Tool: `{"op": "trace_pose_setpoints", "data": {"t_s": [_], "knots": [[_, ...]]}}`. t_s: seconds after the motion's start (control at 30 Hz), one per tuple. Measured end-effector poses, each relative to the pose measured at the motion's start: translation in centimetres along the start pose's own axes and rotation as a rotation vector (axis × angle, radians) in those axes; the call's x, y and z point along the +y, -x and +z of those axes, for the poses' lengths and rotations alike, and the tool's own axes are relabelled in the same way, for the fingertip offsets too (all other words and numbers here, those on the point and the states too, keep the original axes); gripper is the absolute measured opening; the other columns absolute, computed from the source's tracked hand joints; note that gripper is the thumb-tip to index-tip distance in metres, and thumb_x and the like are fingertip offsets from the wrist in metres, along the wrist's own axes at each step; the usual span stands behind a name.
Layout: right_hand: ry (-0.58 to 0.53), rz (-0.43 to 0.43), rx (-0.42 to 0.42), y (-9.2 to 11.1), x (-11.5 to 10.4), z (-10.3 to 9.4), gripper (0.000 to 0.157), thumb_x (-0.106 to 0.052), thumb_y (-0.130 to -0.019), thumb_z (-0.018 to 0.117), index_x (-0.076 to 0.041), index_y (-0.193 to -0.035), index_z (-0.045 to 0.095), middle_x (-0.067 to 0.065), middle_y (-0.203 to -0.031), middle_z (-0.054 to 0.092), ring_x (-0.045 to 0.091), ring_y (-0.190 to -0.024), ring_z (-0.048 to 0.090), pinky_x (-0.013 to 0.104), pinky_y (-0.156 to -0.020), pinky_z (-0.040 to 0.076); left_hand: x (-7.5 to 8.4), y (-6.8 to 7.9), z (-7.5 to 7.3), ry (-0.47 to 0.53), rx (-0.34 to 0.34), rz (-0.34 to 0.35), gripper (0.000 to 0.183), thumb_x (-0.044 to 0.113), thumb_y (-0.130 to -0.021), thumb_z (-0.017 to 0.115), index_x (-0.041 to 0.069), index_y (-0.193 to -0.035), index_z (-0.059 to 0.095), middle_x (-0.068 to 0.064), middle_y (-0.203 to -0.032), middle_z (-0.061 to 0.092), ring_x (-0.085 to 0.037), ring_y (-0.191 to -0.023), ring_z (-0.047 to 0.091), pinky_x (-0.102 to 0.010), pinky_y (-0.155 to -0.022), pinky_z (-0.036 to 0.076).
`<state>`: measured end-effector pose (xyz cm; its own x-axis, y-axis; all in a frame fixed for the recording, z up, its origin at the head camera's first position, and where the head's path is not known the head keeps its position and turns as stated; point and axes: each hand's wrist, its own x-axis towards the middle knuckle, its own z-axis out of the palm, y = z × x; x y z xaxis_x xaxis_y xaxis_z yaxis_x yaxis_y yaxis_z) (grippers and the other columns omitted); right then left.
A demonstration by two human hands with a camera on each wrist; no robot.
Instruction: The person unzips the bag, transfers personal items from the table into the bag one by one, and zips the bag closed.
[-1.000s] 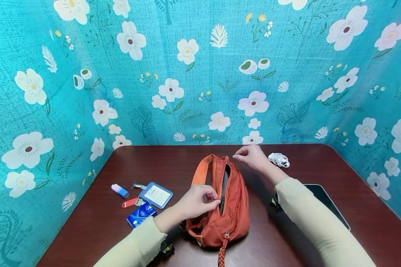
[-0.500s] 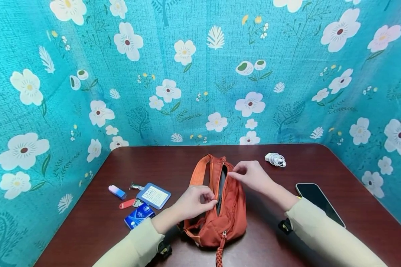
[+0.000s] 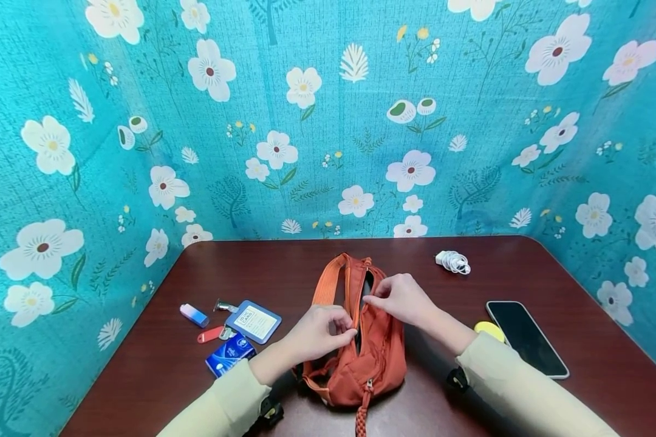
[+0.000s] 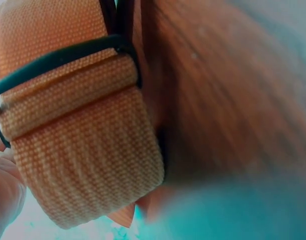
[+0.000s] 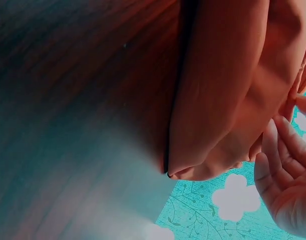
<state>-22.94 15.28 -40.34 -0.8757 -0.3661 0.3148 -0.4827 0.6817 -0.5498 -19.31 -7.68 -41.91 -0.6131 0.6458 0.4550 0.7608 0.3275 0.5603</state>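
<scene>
An orange sling bag (image 3: 382, 358) lies on the table with its long top zip undone, a dark lining showing in the gap. My left hand (image 3: 322, 331) pinches the left edge of that opening about midway along. Across from it, my right hand (image 3: 407, 297) pinches the right edge, a little farther up. In the right wrist view, the right hand's fingertips (image 5: 278, 122) meet at the fabric fold. The left wrist view is mostly filled by the bag's webbing strap (image 4: 87, 155) with a dark slider, and part of the left hand (image 4: 5, 190) shows beside it.
Left of the bag lie a blue tissue pack (image 3: 231, 354), a badge holder (image 3: 256, 321), a red-tagged key (image 3: 212, 334) and a pink-blue stick-shaped item (image 3: 194, 315). To the right are a phone (image 3: 527, 340), a yellow round item (image 3: 489, 331) and a white coiled cable (image 3: 454, 262).
My right hand has come from beyond the bag's far end down and left onto the opening's right edge, and the gap looks narrower. The left hand stays at its edge.
</scene>
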Motion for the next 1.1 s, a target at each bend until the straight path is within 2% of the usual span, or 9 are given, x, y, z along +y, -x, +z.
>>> {"op": "trace_pose_setpoints", "data": {"t_s": [0.2, 0.3, 0.47, 0.67, 0.9, 1.1], "knots": [[0.020, 0.060, 0.019, 0.0, -0.1, 0.4, 0.039, -0.038, -0.083, 0.076, -0.019, -0.053, 0.059, -0.016, -0.046, 0.042, 0.004, -0.044, 0.034, 0.022, -0.044, 0.026, 0.0, 0.0, 0.1, -0.016, 0.002, 0.022, 0.013, 0.009, -0.087, 0.071, 0.014, -0.080, 0.062, 0.009, -0.075, 0.057, 0.000, -0.067, 0.052, -0.030, -0.060, 0.051], [0.024, 0.087, 0.010, 0.0, -0.1, 0.5, 0.037, -0.031, -0.084, 0.075, -0.018, -0.053, 0.058, -0.016, -0.045, 0.040, 0.004, -0.043, 0.034, 0.022, -0.044, 0.025, 0.2, 0.0, 0.1, -0.029, 0.002, 0.031, 0.012, 0.009, -0.087, 0.072, 0.014, -0.080, 0.062, 0.009, -0.075, 0.058, 0.001, -0.068, 0.051, -0.025, -0.060, 0.050], [0.017, 0.091, 0.000, 0.0, 0.0, 0.6, 0.027, -0.018, -0.083, 0.074, -0.017, -0.058, 0.063, -0.013, -0.048, 0.048, 0.006, -0.043, 0.039, 0.023, -0.044, 0.030, 0.3, 0.0, 0.0, -0.031, -0.001, 0.028, 0.012, 0.009, -0.087, 0.071, 0.014, -0.080, 0.062, 0.009, -0.075, 0.058, 0.001, -0.067, 0.052, -0.020, -0.060, 0.048], [-0.019, 0.013, 0.024, 0.1, 0.2, 0.4, 0.022, -0.009, -0.083, 0.071, -0.015, -0.063, 0.065, -0.011, -0.055, 0.054, 0.006, -0.047, 0.042, 0.024, -0.046, 0.036, 0.3, 0.0, 0.0, -0.027, -0.004, 0.011, 0.013, 0.009, -0.087, 0.071, 0.014, -0.080, 0.062, 0.009, -0.075, 0.058, 0.000, -0.066, 0.052, -0.027, -0.059, 0.051], [-0.070, -0.106, 0.059, 0.2, 0.7, -0.7, 0.016, -0.005, -0.081, 0.073, -0.014, -0.069, 0.068, -0.012, -0.063, 0.059, 0.002, -0.054, 0.047, 0.023, -0.051, 0.041, 0.1, 0.5, -0.3, -0.017, -0.023, -0.046, 0.014, 0.011, -0.087, 0.072, 0.017, -0.079, 0.063, 0.013, -0.074, 0.057, -0.007, -0.062, 0.053, -0.016, -0.057, 0.042], [-0.106, -0.194, 0.056, 0.3, 1.5, -1.3, 0.018, 0.000, -0.078, 0.074, -0.014, -0.071, 0.067, -0.012, -0.067, 0.060, 0.002, -0.059, 0.049, 0.023, -0.054, 0.043, 0.2, 0.8, -0.7, 0.006, -0.030, -0.084, 0.014, 0.010, -0.086, 0.072, 0.017, -0.078, 0.063, 0.013, -0.072, 0.058, -0.003, -0.063, 0.052, -0.018, -0.057, 0.044]]}}
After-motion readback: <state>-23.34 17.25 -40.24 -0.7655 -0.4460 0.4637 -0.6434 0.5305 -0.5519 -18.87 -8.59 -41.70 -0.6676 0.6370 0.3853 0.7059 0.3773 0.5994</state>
